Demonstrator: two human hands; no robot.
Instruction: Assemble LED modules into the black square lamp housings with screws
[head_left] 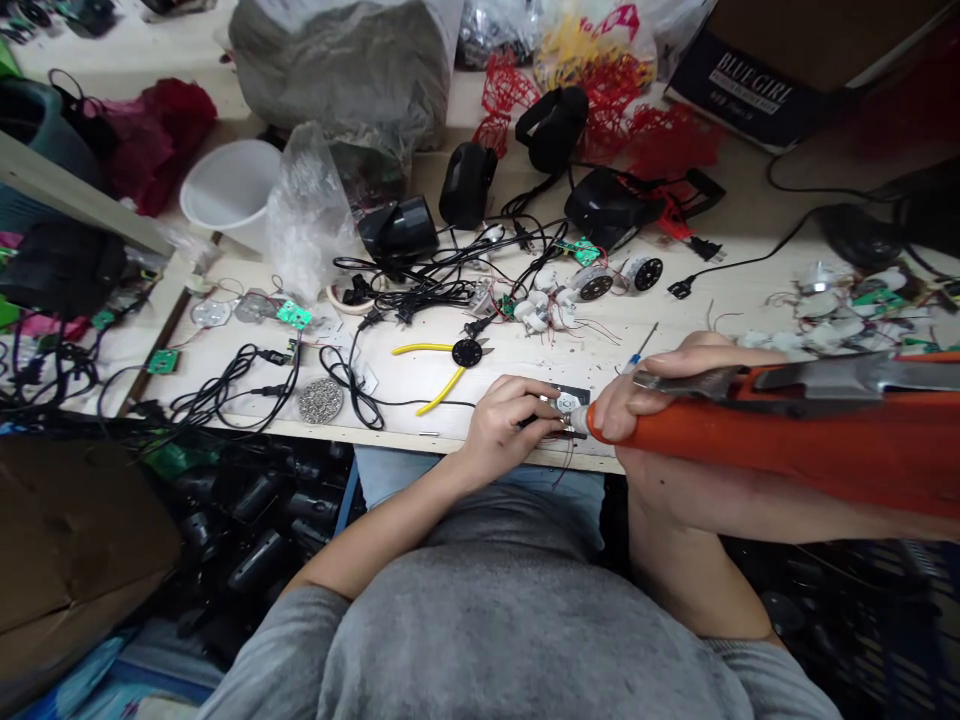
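Note:
My right hand (660,385) is closed around the front of an orange electric screwdriver (780,430) with a metal lever along its top. The tool's pale nose points left, towards my left hand (510,415). My left fingers are closed on a small dark part at the table's front edge, mostly hidden by the fingers. Beside them lies a dark plate with a pale round piece (571,398), and thin wires hang below. Left of my hand lie yellow-handled cutters (442,390) with a black disc (466,351) over their joint. A blue-handled screwdriver (637,356) is near my right fingers.
Black cords (420,285) and black plastic housings (401,228) lie across the table's middle. White motor parts (544,308) and green circuit boards (294,314) are scattered about. A round heap of screws (321,400) sits at the front edge; a white bucket (232,190) stands behind.

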